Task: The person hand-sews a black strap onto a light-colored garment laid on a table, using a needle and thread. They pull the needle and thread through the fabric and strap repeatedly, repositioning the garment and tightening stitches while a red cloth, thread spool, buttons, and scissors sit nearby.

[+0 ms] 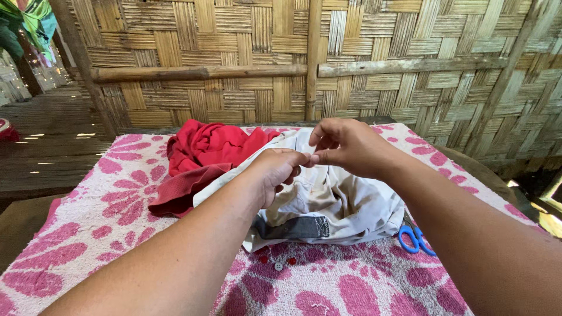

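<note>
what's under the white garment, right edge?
Blue scissor handles stick out from under the white garment; the blades are covered. Below both lies the pink floral towel. Both hands, left hand and right hand, pinch the cloth on top.

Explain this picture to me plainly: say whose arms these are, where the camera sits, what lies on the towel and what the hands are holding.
There is no machine here. The one picture comes from a camera worn on a person's head, looking down, so both bare arms belong to that person.

The left hand and the right hand meet fingertip to fingertip above a crumpled off-white cloth garment. They seem to pinch something very small between them; it is too small to identify.

All this lies on a pink and white flower-patterned towel. Beside the garment is a bunched red cloth. At its right edge, blue scissor handles stick out. In front of it lie a few small buttons. Behind stands a woven bamboo wall.
</note>
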